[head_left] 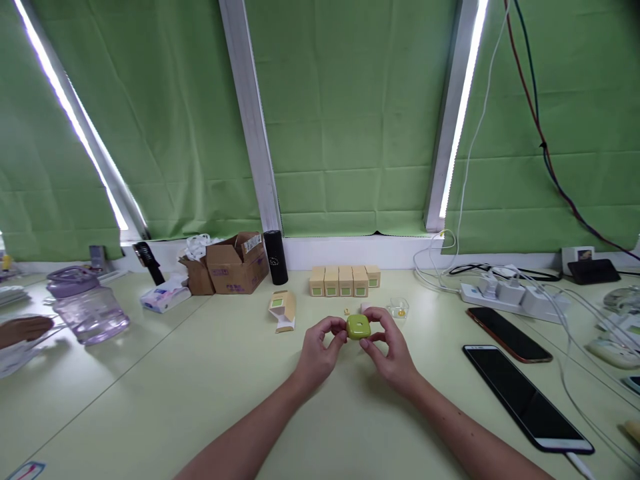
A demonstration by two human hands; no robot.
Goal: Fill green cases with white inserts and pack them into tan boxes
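Observation:
A small glossy green case [359,327] with rounded corners and a mark on its top is held up over the table between both hands. My left hand [323,350] pinches its left edge with thumb and fingertips. Closed on the right side is my right hand [393,350], thumb below and fingers above. Just behind the hands lie a tiny yellowish piece [347,311] and a clear plastic piece [398,308] with something yellow in it. An opened small cardboard box [283,310] rests to the left. Several matching small boxes [339,282] stand in a row farther back.
Two phones [527,397] lie at the right, near a white power strip [515,300] with loose cables. At the left are a purple water jug [87,307], a tissue pack [166,293], a brown carton [237,265] and a black cylinder [275,257]. Another person's hand [25,330] shows at the left edge.

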